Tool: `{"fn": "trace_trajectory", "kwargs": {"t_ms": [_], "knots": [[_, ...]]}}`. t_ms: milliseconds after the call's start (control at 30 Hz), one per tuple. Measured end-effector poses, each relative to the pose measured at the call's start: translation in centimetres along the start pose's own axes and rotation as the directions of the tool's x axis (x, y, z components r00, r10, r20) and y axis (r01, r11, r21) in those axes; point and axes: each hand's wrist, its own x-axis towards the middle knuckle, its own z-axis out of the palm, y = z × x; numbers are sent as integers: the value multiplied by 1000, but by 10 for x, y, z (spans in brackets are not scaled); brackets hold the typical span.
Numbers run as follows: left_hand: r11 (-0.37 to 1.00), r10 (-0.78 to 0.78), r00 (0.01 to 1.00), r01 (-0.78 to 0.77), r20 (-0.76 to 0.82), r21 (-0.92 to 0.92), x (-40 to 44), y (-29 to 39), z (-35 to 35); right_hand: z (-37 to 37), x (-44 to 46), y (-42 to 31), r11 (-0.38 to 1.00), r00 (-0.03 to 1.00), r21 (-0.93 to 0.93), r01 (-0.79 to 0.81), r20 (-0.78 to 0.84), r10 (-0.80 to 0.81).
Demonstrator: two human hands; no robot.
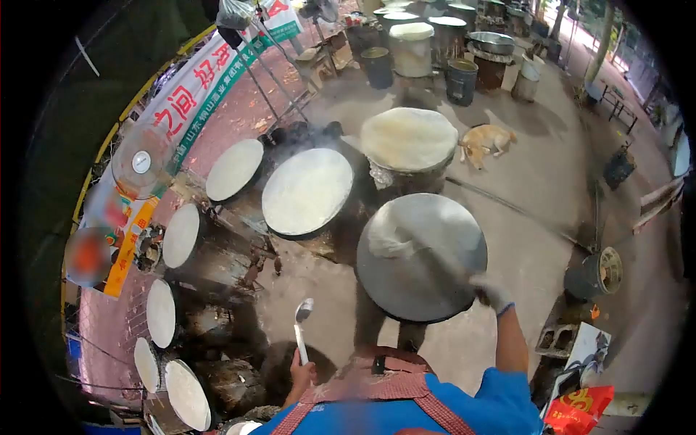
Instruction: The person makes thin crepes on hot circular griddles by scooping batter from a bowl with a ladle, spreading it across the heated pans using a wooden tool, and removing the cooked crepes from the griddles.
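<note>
My left hand (303,373) is closed around the white handle of a ladle (301,319), whose metal bowl points up and away from me. In a white glove with a blue cuff, my right hand (493,293) reaches over the near right rim of a large round griddle (420,301). It grips a flat spreader (444,262), smeared by motion, that slants across the griddle toward the upper left. Pale batter (391,235) covers part of the griddle's upper left, while the rest of the surface looks grey.
Several griddles bearing pale sheets curve along the left, including a steaming one (308,192). Beyond my griddle stands a round stack of pancakes (408,138). A dog (486,143) lies beside it. A long pole (518,212) leads to a bucket (594,274) at right.
</note>
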Motion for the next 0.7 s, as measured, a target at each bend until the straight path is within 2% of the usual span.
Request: {"fn": "trace_trajectory", "kwargs": {"t_ms": [33, 67, 100, 133, 167, 200, 233, 300, 400, 500, 533, 567, 600, 700], "knots": [[1000, 10, 1000, -10, -10, -3, 1, -4, -2, -3, 18, -13, 992, 996, 99, 75, -65, -69], [1000, 13, 1000, -14, -20, -7, 3, -11, -2, 20, 15, -46, 975, 967, -2, 220, -132, -219], [1000, 14, 999, -14, -35, -8, -4, -11, -2, 19, 22, -43, 975, 980, -118, 187, -42, -193], [997, -19, 997, 24, -70, 71, -17, 4, 7, 19, 31, -34, 959, 986, -230, 164, 47, -158], [997, 15, 1000, -13, -27, 75, -9, -6, 1, 21, 37, -28, 926, 984, -344, 157, 133, -117], [999, -22, 999, 24, -37, 48, -15, 1, 3, 27, 27, -12, 951, 986, -276, 142, 124, -111], [998, -62, 997, 63, -46, 13, -21, 5, 9, 24, 20, 3, 984, 989, -176, 28, 146, -2], [995, -78, 996, 77, -33, -57, -21, -4, 6, 27, -25, -28, 957, 974, -258, -130, 147, 172], [997, -26, 997, 20, -74, -76, -12, -22, -6, -7, 40, -12, 989, 971, 36, 141, 189, -145], [996, -53, 991, 44, -122, -77, -29, -11, 5, 26, 47, -76, 902, 974, -375, 214, 15, -225], [995, -76, 986, 65, -150, -77, -39, -4, 4, 25, 55, -56, 912, 973, -340, 228, 107, -203], [996, -87, 982, 88, -169, 0, -32, -11, -2, 17, 70, -31, 919, 962, -309, 245, 198, -190], [997, -79, 984, 77, -159, -18, -29, -14, -5, 14, 77, -15, 921, 940, -285, 264, 289, -180], [982, -142, 980, 121, -138, -147, -34, -14, -6, 10, -11, -42, 923, 961, -371, -108, 200, 193]]}}
